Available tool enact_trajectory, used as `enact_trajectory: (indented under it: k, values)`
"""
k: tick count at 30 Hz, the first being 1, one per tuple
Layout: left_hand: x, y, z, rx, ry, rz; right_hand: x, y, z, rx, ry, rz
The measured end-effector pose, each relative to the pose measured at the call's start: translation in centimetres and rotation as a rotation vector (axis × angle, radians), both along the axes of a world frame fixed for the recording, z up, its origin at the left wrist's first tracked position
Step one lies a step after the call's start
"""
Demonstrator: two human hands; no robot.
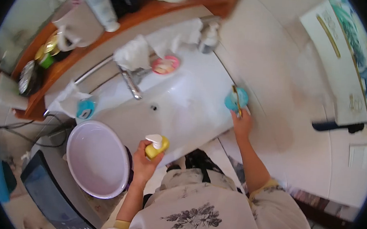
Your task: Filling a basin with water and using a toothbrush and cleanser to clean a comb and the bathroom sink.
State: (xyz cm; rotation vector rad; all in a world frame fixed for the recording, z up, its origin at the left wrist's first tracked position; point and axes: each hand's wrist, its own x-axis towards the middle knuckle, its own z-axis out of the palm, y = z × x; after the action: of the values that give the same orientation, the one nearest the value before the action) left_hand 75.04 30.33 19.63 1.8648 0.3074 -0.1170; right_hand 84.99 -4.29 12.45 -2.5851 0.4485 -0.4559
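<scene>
My left hand (pixel 145 164) grips a yellow pump bottle (pixel 157 148) with a white pump head, held over the near edge of the white washbasin (pixel 183 114). At the basin's right end, my right hand (pixel 242 124) has its fingers at a round turquoise container (pixel 236 98). A thin brown and gold stick-like thing (pixel 238 101) lies across that container; what it is, I cannot tell. The chrome faucet (pixel 131 85) reaches over the basin near the drain. Behind it sits a pink soap dish (pixel 165 65) with pale soap pieces.
A lilac plastic basin (pixel 98 159) stands at the left, above a washing machine (pixel 55 198). A turquoise container (pixel 86 108) is at the sink's left corner, a pump bottle (pixel 209 39) at its back corner. White cloths (pixel 133 54) hang on the rail below a wooden shelf (pixel 126 16) holding mugs.
</scene>
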Motion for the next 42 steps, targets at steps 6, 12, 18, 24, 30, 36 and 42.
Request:
enact_trajectory:
  k: [6,12,18,24,30,36,42]
  values:
    - [-1.4,1.1,1.0,0.041,0.015,0.057,0.0,0.7,-1.6,0.234,0.021,0.133]
    - [-4.7,3.7,2.9,0.014,-0.012,0.158,-2.7,8.1,4.6,0.258,0.138,0.633]
    - [-9.6,6.1,3.5,-0.015,-0.079,0.401,-3.3,19.7,10.4,0.379,0.15,1.158]
    - [-14.8,7.8,3.1,-0.031,-0.195,0.615,-4.6,34.9,15.9,0.378,-0.081,1.514]
    - [-20.9,9.2,1.4,0.035,-0.184,0.771,-8.5,52.9,16.4,0.41,-0.166,1.772]
    - [-26.0,9.5,-0.2,0.007,-0.157,0.954,-13.0,66.0,14.8,0.324,-0.165,1.771]
    - [-27.7,10.5,-0.4,-0.127,-0.175,1.039,-14.7,69.0,15.0,0.26,-0.143,1.675]
